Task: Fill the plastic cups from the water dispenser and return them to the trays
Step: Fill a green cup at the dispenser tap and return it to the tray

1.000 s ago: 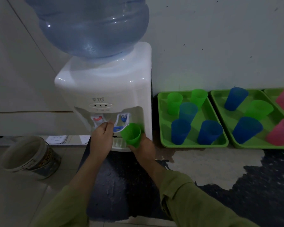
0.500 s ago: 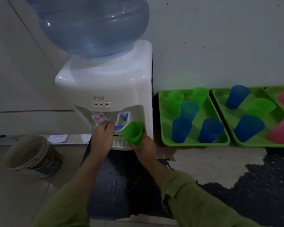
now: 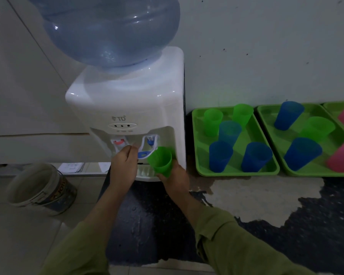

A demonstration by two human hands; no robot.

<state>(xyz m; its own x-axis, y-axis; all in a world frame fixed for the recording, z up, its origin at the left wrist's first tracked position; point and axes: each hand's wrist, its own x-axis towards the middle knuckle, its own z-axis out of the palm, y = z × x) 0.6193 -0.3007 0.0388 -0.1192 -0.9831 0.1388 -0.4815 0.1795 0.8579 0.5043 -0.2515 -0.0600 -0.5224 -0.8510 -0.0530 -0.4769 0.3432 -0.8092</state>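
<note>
1. Hand state: the green cup [image 3: 160,162] is held from below and behind by the right hand [image 3: 175,180], with the fingers wrapped round its lower wall. The left hand [image 3: 124,166] is curled in front of the taps, just beside the blue lever [image 3: 143,154]. Whether the lever is gripped or only touched cannot be told.
2. Cup location: the cup is held under the blue tap [image 3: 149,142] of the water dispenser [image 3: 127,104], above the drip tray [image 3: 145,172]. It is tilted, with its mouth turned up and to the left. No stream is visible, and the fill level cannot be read.
3. Risk, spillage: because the cup is tilted and sits slightly right of the spout, water may be caught by the rim only and run onto the drip tray or floor.
4. Risk, overfill: the thin wall may be squeezed during the carry to the near tray [image 3: 195,139], where 5 cups stand, and water may be lost.
5. Risk, wrong tap: the red tap [image 3: 118,142] lies close to the left knuckles and may be pressed by mistake.
6. Change over 1.0 s: both hands and the cup are found in almost the same places. Only a slight shift of the view is noted.
</note>
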